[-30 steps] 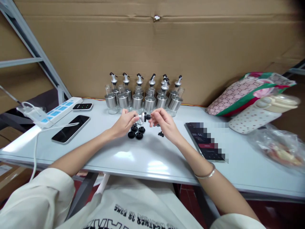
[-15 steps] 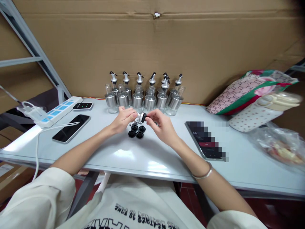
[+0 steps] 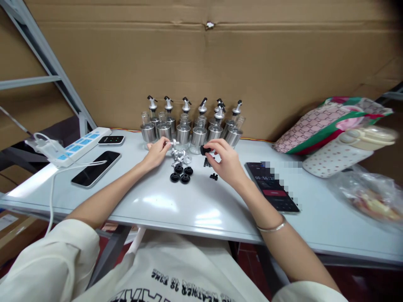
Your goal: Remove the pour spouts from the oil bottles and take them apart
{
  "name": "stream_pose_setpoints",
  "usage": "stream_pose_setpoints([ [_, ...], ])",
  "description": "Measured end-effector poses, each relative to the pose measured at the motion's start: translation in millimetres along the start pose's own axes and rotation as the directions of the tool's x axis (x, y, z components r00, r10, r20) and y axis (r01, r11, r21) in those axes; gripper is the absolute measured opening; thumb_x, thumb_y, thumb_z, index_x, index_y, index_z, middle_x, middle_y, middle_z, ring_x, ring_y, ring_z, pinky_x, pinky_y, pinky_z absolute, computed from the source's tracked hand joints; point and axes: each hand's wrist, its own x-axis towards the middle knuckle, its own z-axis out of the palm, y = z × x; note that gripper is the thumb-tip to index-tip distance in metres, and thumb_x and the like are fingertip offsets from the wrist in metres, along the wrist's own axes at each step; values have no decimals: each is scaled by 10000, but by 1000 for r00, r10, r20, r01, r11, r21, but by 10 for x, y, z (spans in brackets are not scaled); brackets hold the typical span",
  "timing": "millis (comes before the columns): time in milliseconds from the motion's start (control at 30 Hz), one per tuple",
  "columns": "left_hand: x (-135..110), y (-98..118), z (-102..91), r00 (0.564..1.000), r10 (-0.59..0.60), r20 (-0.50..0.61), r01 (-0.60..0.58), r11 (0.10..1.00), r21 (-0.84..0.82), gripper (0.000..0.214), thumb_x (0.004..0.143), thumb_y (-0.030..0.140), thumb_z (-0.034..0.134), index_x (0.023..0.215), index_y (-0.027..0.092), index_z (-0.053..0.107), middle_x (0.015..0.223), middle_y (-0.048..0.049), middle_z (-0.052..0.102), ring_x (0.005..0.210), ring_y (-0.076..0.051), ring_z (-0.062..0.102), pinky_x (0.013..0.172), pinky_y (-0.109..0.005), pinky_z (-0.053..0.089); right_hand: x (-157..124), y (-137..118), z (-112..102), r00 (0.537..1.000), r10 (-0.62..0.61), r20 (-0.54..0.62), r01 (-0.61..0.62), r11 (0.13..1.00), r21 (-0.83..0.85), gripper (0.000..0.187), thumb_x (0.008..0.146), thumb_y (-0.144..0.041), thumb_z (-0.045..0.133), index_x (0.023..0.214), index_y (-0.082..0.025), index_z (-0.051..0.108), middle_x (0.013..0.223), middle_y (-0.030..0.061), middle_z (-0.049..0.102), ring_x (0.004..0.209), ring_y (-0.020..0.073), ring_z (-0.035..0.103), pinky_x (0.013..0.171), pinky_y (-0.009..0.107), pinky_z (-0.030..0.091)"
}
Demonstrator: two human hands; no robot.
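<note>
My left hand (image 3: pixel 155 154) pinches a small silver pourer spout (image 3: pixel 174 143) by one end, just above a cluster of silver spout parts (image 3: pixel 180 157). To the right, my right hand (image 3: pixel 225 161) has its thumb and fingers closed on a black stopper (image 3: pixel 205 149), held above the table. Several more black stoppers (image 3: pixel 179 174) lie grouped between the hands, nearer my body. Tiny black pieces (image 3: pixel 214 177) rest under my right hand, partly covered by it. Behind the hands stand glass bottles with steel sleeves (image 3: pixel 199 135), the back ones fitted with silver pourers (image 3: pixel 168 102).
On the left lie a phone (image 3: pixel 96 168), a power strip (image 3: pixel 78 147) with a white cable, and a small black device (image 3: pixel 111 140). A second phone (image 3: pixel 272 188), a dotted bottle (image 3: pixel 335 157), a patterned bag (image 3: pixel 315 126) and a plastic bag (image 3: pixel 374 193) are on the right.
My hands were together at a silver spout with a black stopper; now they are apart. The right hand has moved right with the stopper, the left slightly left with a silver spout.
</note>
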Motion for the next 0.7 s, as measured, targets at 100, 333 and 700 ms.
stream_pose_setpoints([
  [100, 25, -27, -37, 999, -4, -45, 6, 999, 43, 213, 909, 317, 361, 990, 184, 506, 817, -5, 604, 820, -182, 550, 930, -398, 281, -15, -27, 4, 992, 1, 124, -2, 1000, 13, 204, 837, -105, 464, 973, -182, 596, 995, 94, 594, 872, 170, 597, 748, 292, 493],
  [333, 92, -108, -226, 987, 78, 143, -116, 955, 274, 103, 779, 258, 445, 766, 183, 515, 663, 12, 578, 663, -175, 524, 895, -421, 318, -33, -168, -1, 823, 130, 553, -135, 990, -32, 258, 716, -37, 502, 893, -138, 659, 898, 72, 596, 680, 132, 552, 665, 263, 450],
  [700, 37, -283, 127, 971, 193, 143, -207, 974, 94, 286, 893, 235, 339, 1152, 165, 439, 1100, -88, 499, 1041, -206, 520, 942, -367, 421, -106, -217, 115, 732, 220, 645, -240, 969, -58, 446, 754, -46, 517, 1195, -97, 559, 1078, 145, 608, 713, 140, 579, 728, 270, 460],
])
